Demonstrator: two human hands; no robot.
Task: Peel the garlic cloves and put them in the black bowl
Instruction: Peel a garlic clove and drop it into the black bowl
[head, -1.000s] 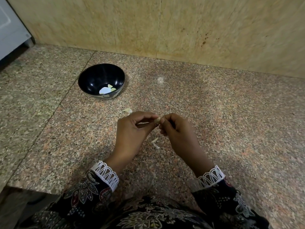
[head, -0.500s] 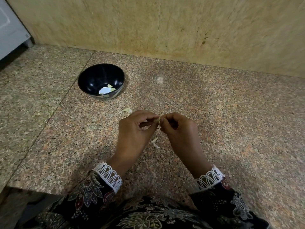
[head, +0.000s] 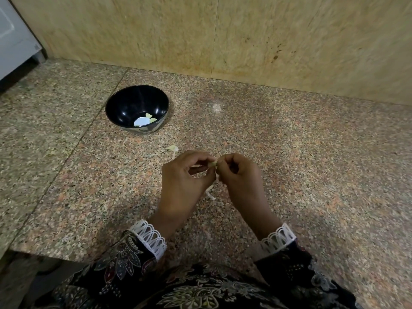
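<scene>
So both hands are up close together over the granite counter (head: 312, 175), pinching one small garlic clove (head: 213, 163) between them. Left hand (head: 185, 181) has thumb and forefinger curled onto the clove from its side, right hand (head: 239, 177) nips the other end with its fingertips. Just under the hands a pale strip of peel (head: 209, 192) lies on the stone, and another papery scrap (head: 172, 148) sits just beyond the left knuckles. Further out past the left hand is the black bowl (head: 124, 108), with a couple of pale peeled cloves (head: 149, 117) at the bottom. Dark floral sleeves (head: 124, 259) with white lace cuffs at the wrists.
</scene>
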